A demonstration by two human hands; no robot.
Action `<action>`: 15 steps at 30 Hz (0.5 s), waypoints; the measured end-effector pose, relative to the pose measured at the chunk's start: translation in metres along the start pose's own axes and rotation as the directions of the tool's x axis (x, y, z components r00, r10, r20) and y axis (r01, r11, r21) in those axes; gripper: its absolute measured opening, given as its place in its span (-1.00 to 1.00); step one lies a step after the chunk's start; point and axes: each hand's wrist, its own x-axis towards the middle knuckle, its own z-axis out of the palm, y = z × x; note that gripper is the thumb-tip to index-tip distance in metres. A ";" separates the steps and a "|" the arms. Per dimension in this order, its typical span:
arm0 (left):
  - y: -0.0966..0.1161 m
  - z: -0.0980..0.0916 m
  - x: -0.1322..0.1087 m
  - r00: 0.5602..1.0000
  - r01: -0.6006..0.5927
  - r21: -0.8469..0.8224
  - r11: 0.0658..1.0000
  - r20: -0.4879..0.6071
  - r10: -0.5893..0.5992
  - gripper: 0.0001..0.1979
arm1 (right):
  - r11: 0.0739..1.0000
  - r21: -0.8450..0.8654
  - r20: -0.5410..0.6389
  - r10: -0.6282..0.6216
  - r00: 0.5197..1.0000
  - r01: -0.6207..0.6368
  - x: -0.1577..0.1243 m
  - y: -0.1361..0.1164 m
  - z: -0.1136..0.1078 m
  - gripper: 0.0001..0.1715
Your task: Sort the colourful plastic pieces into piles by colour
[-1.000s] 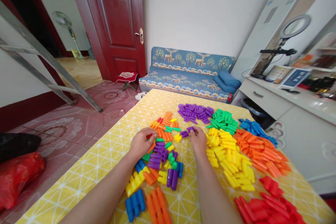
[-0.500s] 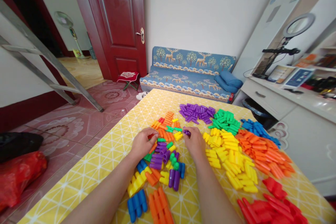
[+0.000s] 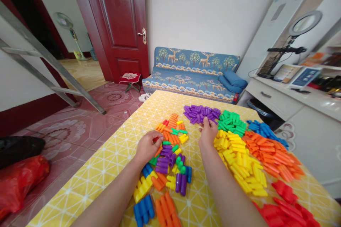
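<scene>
Head view: my right hand is at the near edge of the purple pile; whether its fingers pinch a piece, I cannot tell. My left hand curls beside the multicoloured cluster, its grip unclear. Rightward lie green and yellow piles.

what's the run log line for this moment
left hand: by mixed-colour pieces | right hand: at purple pile | both grips: unclear

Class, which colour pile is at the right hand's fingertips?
The purple pile: fingertips of the right hand overlap its near edge. The green pile lies to its right, the yellow pile nearer the person.
</scene>
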 end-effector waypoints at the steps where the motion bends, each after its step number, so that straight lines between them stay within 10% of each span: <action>1: 0.001 -0.001 0.000 1.000 0.002 0.002 1.000 0.002 -0.002 -0.83 | 0.999 -0.049 -0.020 -0.006 1.000 0.005 0.015 -0.002 0.006 -0.53; 8: 0.003 -0.001 0.001 1.000 0.019 0.002 1.000 0.002 -0.020 -0.83 | 0.946 -0.308 0.035 -0.097 0.995 0.103 0.113 -0.009 0.022 -0.80; 15: 0.003 -0.001 0.001 0.999 0.039 -0.004 0.999 0.001 -0.039 -0.85 | 0.916 -0.372 0.156 -0.094 0.983 0.146 0.144 0.010 0.032 -0.80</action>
